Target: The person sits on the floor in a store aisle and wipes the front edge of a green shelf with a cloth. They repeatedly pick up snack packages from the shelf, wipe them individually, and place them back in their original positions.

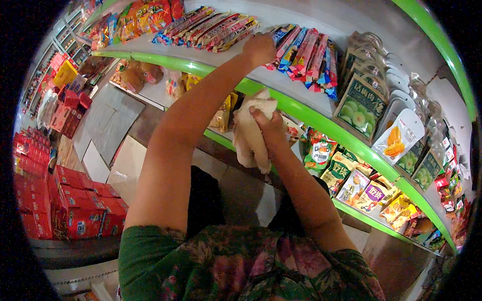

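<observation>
My left hand (259,49) reaches onto the white shelf (229,60), between two groups of long wrapped snack sticks. It touches or lies right beside the near end of the right group (307,56); its fingers are turned away, so what they hold cannot be told. The left group of sticks (214,32) lies fanned on the shelf. In front of the shelf's green edge, my right hand (269,126) grips a cream-coloured cloth (250,139), bunched up and hanging down from the fingers and thumb.
Hanging-style snack pouches (361,105) stand at the right of the shelf, some jutting over its green edge strip (308,111). Snack bags (339,169) fill a lower shelf. Orange-red bags (145,19) lie at the upper left. Red cartons (81,207) are stacked on the left.
</observation>
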{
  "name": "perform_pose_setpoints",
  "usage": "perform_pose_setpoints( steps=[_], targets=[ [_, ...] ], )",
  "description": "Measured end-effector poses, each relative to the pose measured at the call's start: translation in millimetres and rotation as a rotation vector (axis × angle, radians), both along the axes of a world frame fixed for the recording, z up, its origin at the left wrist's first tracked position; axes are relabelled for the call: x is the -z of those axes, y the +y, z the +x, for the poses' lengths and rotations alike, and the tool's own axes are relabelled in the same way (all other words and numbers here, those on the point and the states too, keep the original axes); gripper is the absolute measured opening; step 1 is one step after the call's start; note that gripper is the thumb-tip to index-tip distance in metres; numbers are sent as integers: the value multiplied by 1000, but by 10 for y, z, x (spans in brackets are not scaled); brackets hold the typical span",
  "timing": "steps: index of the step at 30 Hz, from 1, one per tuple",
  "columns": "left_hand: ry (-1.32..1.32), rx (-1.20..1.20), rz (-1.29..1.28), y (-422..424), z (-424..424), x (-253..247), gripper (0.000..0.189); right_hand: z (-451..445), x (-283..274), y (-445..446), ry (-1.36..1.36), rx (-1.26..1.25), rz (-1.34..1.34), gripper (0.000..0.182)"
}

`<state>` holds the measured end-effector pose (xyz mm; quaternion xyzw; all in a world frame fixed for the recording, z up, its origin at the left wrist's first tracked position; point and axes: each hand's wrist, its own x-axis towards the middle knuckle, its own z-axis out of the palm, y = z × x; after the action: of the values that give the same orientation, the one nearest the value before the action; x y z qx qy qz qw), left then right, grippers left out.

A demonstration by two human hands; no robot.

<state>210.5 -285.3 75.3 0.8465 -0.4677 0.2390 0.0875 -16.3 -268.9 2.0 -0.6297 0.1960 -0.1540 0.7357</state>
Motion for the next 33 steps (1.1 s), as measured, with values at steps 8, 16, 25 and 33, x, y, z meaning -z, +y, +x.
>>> perform_pose_setpoints(
  steps=[8, 16, 25, 33],
  targets=[
    [283, 23, -241, 286, -100, -130, 27, 97, 144, 33, -31, -62, -32, 49],
    [279, 74, -353, 187, 83, 56, 29, 50, -60, 174, -21, -86, -99, 50],
    [-51, -70, -257, 482, 319, -180, 32, 84, 358, 19, -233, -102, -242, 52],
    [104, -680, 106, 945, 444, -390, 41, -29, -61, 67, -77, -63, -12, 53]
  ],
)
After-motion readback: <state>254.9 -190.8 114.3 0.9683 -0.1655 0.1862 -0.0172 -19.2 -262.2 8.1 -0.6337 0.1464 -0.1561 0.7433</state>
